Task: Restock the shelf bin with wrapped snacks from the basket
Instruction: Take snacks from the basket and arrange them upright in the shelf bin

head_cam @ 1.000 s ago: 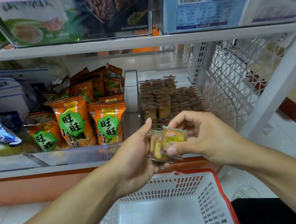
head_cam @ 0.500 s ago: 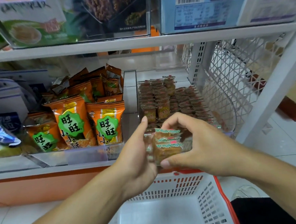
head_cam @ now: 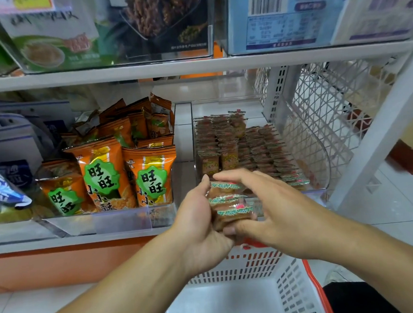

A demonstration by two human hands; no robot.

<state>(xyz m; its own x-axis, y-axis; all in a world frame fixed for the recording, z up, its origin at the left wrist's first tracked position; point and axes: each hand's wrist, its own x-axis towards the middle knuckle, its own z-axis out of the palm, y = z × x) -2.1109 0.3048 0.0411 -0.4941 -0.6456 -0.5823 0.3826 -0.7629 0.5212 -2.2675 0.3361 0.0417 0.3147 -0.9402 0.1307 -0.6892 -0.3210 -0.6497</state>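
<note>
A small stack of wrapped snacks (head_cam: 229, 204), clear wrappers over orange-brown contents with green crimped edges and a pink mark, is held edge-up between the left hand (head_cam: 200, 220) and right hand (head_cam: 272, 208), just in front of the shelf's front edge. The clear bin (head_cam: 320, 153) sits at the right end of the shelf, holding neat rows of the same snacks standing upright. The white basket (head_cam: 291, 294) with a red rim sits below the hands.
</note>
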